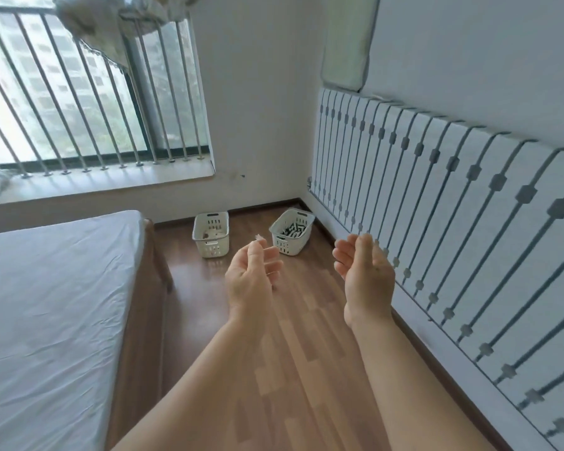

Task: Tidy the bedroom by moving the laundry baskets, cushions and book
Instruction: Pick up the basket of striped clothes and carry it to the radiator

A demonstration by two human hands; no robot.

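Two small white laundry baskets stand on the wooden floor in the far corner. The left basket (211, 235) is near the wall under the window and holds a few small items. The right basket (292, 231) is tilted toward the corner and holds dark-and-white things. My left hand (252, 277) and my right hand (365, 271) are both raised in front of me, palms facing each other, fingers apart, holding nothing. Both hands are short of the baskets. No cushions or book are in view.
A bed (46, 307) with a white sheet and wooden frame fills the left. A patterned padded panel (453, 229) lines the right wall. A barred window (79, 102) with a sill is at the back. A strip of wooden floor (293, 369) runs between bed and wall.
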